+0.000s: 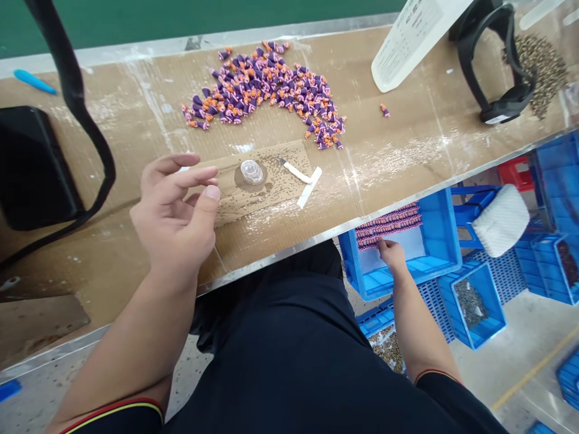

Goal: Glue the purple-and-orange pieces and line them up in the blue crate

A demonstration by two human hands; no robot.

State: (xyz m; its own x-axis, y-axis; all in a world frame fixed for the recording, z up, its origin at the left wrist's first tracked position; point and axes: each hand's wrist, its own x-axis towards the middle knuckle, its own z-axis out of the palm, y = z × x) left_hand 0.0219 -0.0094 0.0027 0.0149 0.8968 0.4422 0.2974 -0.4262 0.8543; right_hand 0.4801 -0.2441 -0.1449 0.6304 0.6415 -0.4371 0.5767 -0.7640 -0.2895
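My left hand (181,208) hovers over the bench with its fingers loosely curled and apart, nothing visible between them. Under and beside it lies a cardboard piece (289,154) covered in small dark marks. On that cardboard are a clear round lump (252,172) in a wet-looking patch and a white-handled craft knife (296,173). Down to the right, my right hand (392,253) reaches into a blue bin (434,271). Its fingers pinch at the end of rows of small figurines (389,222); the piece at the fingertips is mostly hidden.
A heap of purple-and-orange figurines (253,84) lies behind the cardboard, and a single figurine (384,110) lies apart. A white strip (310,188) touches the knife's end. A translucent bottle (407,48), a black frame (506,108) and a black cable (102,144) flank the workspace.
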